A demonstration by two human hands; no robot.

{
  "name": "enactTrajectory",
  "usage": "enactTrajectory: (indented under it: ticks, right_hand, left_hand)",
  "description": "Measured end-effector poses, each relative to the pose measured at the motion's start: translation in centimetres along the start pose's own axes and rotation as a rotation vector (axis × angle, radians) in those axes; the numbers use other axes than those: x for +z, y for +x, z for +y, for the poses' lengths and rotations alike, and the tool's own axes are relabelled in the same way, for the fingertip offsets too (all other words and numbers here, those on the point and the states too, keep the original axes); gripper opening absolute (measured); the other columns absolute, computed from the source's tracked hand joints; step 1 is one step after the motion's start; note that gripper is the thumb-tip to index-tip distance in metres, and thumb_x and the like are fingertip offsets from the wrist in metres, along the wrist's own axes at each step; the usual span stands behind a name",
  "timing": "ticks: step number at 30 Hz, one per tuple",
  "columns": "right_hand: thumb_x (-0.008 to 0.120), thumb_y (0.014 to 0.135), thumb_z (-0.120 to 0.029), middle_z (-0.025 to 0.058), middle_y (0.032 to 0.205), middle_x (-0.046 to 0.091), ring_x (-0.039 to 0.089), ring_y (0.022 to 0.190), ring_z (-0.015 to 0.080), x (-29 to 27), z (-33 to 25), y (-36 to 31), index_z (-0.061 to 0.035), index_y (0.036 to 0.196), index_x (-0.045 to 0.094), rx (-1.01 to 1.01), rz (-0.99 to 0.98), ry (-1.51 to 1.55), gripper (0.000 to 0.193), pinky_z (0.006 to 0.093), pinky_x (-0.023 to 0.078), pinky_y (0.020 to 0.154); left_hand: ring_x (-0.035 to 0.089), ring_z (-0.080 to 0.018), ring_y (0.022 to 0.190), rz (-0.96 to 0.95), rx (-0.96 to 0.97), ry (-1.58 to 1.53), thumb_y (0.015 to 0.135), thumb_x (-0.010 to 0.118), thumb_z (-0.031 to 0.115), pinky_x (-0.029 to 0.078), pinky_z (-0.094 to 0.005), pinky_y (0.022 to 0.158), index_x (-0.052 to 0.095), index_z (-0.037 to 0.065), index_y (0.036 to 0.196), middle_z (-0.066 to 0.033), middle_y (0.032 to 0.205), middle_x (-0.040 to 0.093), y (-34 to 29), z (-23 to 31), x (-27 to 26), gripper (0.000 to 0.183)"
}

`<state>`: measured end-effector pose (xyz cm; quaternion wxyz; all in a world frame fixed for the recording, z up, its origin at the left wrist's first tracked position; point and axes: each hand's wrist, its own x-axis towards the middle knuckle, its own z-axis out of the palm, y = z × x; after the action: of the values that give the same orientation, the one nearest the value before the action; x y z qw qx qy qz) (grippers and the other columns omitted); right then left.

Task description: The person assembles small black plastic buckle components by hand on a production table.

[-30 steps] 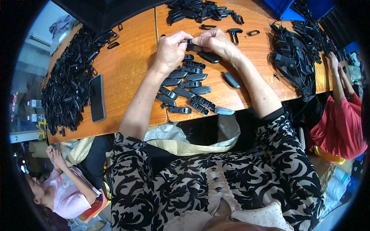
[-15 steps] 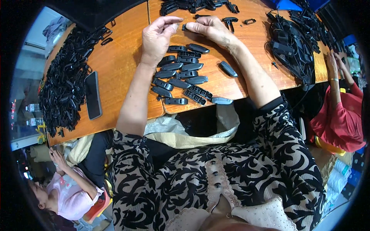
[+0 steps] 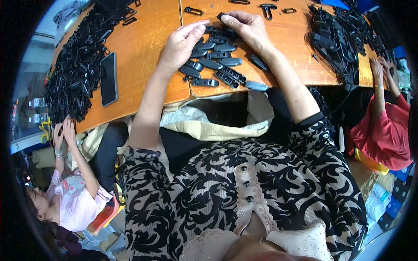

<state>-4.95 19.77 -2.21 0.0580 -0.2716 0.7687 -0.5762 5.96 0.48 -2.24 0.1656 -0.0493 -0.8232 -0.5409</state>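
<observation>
My right hand (image 3: 249, 31) is above the far part of the table, thumb and forefinger pinching a small black plastic piece (image 3: 220, 16). To its left, my left hand (image 3: 177, 48) has its fingers stretched forward and the thumb apart, with nothing visible in it. Below and between the hands lies a cluster of elongated black plastic clips (image 3: 210, 64), some showing smooth tops and others ribbed undersides. One clip (image 3: 258, 62) lies apart under my right forearm, and a greyish one (image 3: 257, 85) is at the table's near edge.
A large heap of black parts (image 3: 78, 65) covers the table's left side, with a phone (image 3: 109, 80) beside it. Loose black frames (image 3: 193, 11) lie at the far side. A black mesh bag (image 3: 331, 48) is on the right. An open sack (image 3: 209, 130) hangs below the edge. Co-workers sit on both sides.
The view has shifted, so the table appears higher. My right hand has drawn away from my left with the small black piece. The co-worker at left now reaches toward the heap.
</observation>
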Motion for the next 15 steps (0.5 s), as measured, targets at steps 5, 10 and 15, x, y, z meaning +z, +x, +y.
enactTrajectory:
  ticks: [5, 10, 15]
  right_hand:
    - [0.069, 0.085, -0.049, 0.0118, 0.095, 0.075, 0.071, 0.091, 0.0235, 1.8, -0.3, -0.5, -0.0133, 0.107, 0.075, 0.038, 0.163, -0.162, 0.042, 0.0351, 0.053, 0.083]
    - [0.068, 0.083, -0.043, 0.0188, 0.095, 0.072, 0.069, 0.093, 0.0352, 3.5, -0.7, -1.5, -0.0129, 0.105, 0.075, -0.021, 0.274, -0.32, 0.038, 0.0424, 0.053, 0.086]
    - [0.067, 0.087, -0.035, 0.0196, 0.1, 0.072, 0.069, 0.097, 0.0322, 3.0, -2.1, -2.3, -0.0063, 0.108, 0.072, 0.001, 0.214, -0.266, 0.037, 0.0379, 0.052, 0.088]
  left_hand:
    - [0.063, -0.0155, 0.098, 0.064, -0.061, -0.004, 0.101, 0.052, 0.044, 0.048, -0.0291, 0.088, 0.066, 0.004, 0.122, -0.0082, 0.103, 0.071, -0.1, 1.2, 1.6, 0.047]
    - [0.062, -0.0137, 0.103, 0.206, -0.16, -0.076, 0.1, 0.055, 0.04, 0.047, -0.0273, 0.092, 0.066, 0.001, 0.122, -0.0078, 0.109, 0.07, -0.5, 1.4, 3.9, 0.046]
    - [0.059, -0.0156, 0.114, 0.274, -0.159, -0.212, 0.102, 0.052, 0.038, 0.043, -0.0283, 0.101, 0.064, -0.002, 0.124, -0.0097, 0.121, 0.067, -1.5, 2.1, 3.7, 0.047]
